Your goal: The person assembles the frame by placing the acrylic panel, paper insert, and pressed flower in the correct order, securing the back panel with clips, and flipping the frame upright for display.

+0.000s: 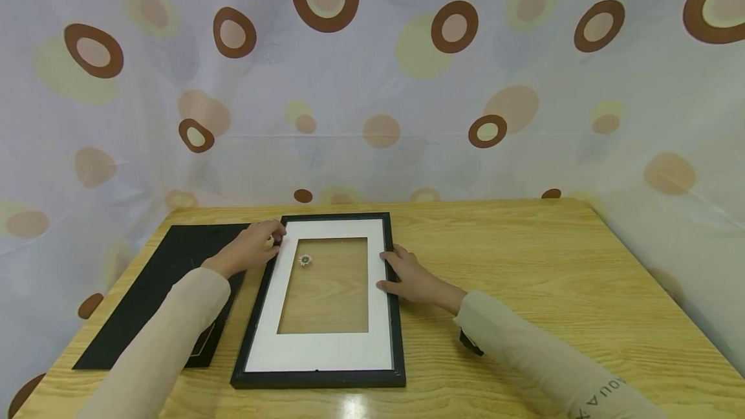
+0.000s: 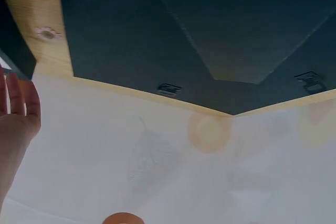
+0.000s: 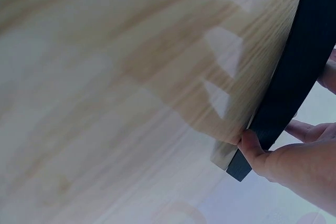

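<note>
Plainly, left hand (image 1: 250, 249): fingers bent in at the upper left edge of the picture frame (image 1: 317, 380), seemingly pinching the bar; how firmly, I cannot tell.
Right hand (image 1: 416, 279): fingers gripping the frame's right edge, two tips reaching over the bar to the mat; the right wrist view shows another finger along the outer side.
Picture frame: between both hands, near the middle of the surface (image 1: 524, 257), lower end toward the person; whether any part is raised, I cannot tell.
Uneven grip: both hands sit above the frame's middle, so, if it were lifted, the lower end could sag or knock the wood.
White mat (image 1: 320, 351): inside the bars, around a rectangular opening; the right tips could smudge it or nudge it askew by pressing inward.
Flower-like piece (image 1: 305, 260): seen through the opening in the head view; the left wrist view shows one on bare wood beside the frame. If it lies under the frame, dragging could catch it.
Black backing board (image 1: 180, 264): flat on the surface just left of the frame, partly behind the left arm; a leftward slide could ride the frame onto it.
Metal hangers (image 2: 169, 89): two near one end of the board, standing slightly proud; they could scratch the frame if it rode over them.
Patterned sheet (image 1: 372, 76): hangs behind the surface, well apart from the hands.
</note>
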A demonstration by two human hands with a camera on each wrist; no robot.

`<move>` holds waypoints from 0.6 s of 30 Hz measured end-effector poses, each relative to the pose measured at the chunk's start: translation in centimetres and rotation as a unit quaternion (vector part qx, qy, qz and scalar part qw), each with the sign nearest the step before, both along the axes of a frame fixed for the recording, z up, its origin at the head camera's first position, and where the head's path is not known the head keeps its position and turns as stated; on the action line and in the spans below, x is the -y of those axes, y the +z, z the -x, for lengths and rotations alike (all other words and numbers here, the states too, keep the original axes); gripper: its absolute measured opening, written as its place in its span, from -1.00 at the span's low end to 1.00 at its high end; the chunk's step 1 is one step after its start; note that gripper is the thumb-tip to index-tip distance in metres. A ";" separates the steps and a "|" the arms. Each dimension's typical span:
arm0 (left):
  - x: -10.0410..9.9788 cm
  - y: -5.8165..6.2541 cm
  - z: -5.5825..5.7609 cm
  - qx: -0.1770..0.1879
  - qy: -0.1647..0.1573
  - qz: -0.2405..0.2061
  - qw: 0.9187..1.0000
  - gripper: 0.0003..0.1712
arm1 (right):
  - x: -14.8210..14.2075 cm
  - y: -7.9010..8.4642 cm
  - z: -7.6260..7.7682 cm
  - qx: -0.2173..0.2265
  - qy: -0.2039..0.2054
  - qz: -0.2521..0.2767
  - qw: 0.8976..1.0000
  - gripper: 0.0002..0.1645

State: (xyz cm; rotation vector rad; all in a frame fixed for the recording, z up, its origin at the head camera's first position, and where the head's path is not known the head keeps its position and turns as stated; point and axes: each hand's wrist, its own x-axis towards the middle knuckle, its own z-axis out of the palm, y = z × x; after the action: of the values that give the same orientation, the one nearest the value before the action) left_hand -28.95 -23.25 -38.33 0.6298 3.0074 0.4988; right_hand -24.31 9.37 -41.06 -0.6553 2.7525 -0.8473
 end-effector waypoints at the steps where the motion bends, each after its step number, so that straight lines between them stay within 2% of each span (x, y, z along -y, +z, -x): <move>1: 0.3 -0.1 0.0 -0.001 0.001 -0.001 1.000 -0.68 | 0.0 0.0 0.0 0.000 0.001 -0.001 1.000 -0.28; 9: 2.3 -0.5 -0.1 -0.016 0.023 0.006 1.000 -0.67 | 0.0 -0.2 0.2 -0.001 0.006 0.002 1.000 -0.28; 18: 3.1 -1.3 -0.3 -0.022 0.061 0.036 0.997 -0.63 | -0.2 -0.2 0.1 -0.001 0.013 0.003 1.000 -0.28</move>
State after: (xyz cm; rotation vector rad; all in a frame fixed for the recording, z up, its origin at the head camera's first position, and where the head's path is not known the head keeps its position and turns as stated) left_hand -28.65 -26.35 -39.64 0.4606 3.1027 0.3837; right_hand -24.43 9.59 -41.26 -0.6923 2.7391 -0.8489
